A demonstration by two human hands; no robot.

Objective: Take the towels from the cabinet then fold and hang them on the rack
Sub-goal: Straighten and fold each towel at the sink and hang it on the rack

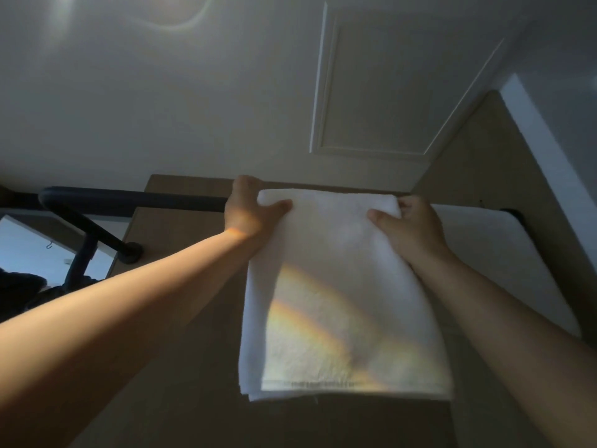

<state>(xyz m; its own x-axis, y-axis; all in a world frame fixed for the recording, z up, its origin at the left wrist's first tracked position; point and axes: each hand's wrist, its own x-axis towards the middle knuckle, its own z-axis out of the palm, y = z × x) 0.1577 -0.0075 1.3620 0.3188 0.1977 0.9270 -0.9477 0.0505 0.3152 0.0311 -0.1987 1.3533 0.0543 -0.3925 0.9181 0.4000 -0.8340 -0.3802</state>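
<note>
Towel [342,286] hangs nearest me, folded, hem low. My view shows left hand [248,215] and right hand [410,227] gripping its top corners, thumbs in front, fingers curled behind, level with the dark rack [129,200]. Just right, a second towel [500,253] drapes over that rack.

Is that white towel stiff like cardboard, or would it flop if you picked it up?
Probably floppy: the towel hangs limp below where the left hand and right hand pinch its top corners. Likely not slippery, since its surface looks fuzzy. Its bottom edge shows several layers, so it may feel a bit hefty.
</note>
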